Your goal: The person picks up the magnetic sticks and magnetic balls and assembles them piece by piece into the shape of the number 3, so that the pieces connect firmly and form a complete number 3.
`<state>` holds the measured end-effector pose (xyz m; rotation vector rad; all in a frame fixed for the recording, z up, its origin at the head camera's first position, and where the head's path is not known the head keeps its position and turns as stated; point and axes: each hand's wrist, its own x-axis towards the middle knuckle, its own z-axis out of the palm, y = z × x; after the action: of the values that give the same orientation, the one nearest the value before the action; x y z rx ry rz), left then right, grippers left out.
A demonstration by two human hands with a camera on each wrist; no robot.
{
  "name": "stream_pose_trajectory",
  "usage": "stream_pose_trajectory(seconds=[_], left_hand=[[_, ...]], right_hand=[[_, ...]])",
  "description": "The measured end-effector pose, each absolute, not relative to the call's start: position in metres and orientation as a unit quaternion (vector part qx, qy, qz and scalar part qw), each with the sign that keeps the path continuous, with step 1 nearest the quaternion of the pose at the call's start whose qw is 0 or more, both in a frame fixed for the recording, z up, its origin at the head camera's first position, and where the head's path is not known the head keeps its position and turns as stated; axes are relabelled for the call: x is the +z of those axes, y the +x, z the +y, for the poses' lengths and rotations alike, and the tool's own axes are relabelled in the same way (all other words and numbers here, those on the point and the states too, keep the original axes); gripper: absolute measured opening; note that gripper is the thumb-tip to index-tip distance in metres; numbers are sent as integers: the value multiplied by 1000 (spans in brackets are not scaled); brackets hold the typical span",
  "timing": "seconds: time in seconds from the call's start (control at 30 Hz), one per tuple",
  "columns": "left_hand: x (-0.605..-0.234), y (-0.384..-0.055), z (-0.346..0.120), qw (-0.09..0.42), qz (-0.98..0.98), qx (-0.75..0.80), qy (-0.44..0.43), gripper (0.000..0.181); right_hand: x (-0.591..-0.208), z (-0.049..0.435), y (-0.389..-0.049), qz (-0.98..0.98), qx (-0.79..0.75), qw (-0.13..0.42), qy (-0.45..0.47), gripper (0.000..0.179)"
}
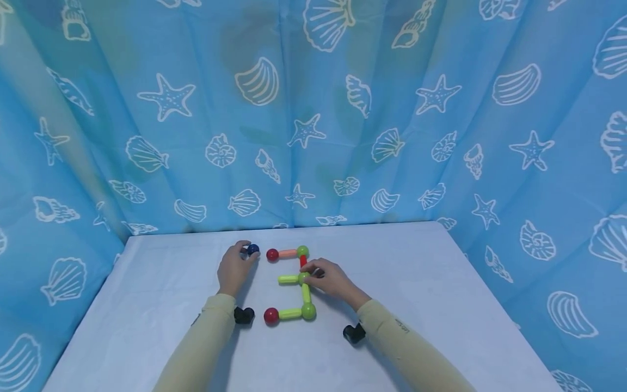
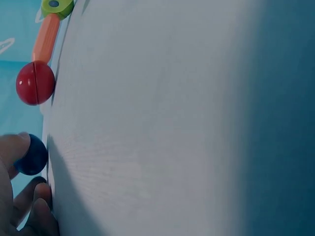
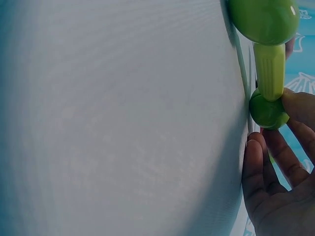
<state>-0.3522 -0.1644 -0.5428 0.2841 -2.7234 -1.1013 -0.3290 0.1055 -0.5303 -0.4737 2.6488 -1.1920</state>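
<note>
My left hand (image 1: 234,269) pinches a dark blue ball (image 1: 253,249) between thumb and fingers, just left of a red ball (image 1: 272,255). That red ball joins a salmon rod (image 1: 287,253) leading to a green ball (image 1: 302,251). A red rod (image 1: 303,260) runs down from it to the middle green ball (image 3: 266,112), which my right hand (image 1: 330,279) holds with thumb and fingertips. From this middle ball a yellow-green rod (image 1: 288,279) points left, its end bare. Another yellow-green rod (image 1: 306,294) runs down to a lower green ball (image 1: 308,311).
Along the bottom of the shape, a yellow-green rod (image 1: 290,314) links the lower green ball to a second red ball (image 1: 271,316). White cloth covers the table (image 1: 431,272). Blue curtains (image 1: 313,163) with shell prints hang behind and at both sides.
</note>
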Motion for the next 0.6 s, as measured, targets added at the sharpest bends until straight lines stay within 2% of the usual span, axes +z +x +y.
stream_pose_trajectory(seconds=[0.17,0.6], left_hand=[[-540,-351,-165,89,-917,-378,96,43],[-537,-343,-163,64,-919,-378,95,43]], right_hand=[[-529,105,-328,897,-402,101,-155,23],[-530,105,-328,896,-403,100,-160,21]])
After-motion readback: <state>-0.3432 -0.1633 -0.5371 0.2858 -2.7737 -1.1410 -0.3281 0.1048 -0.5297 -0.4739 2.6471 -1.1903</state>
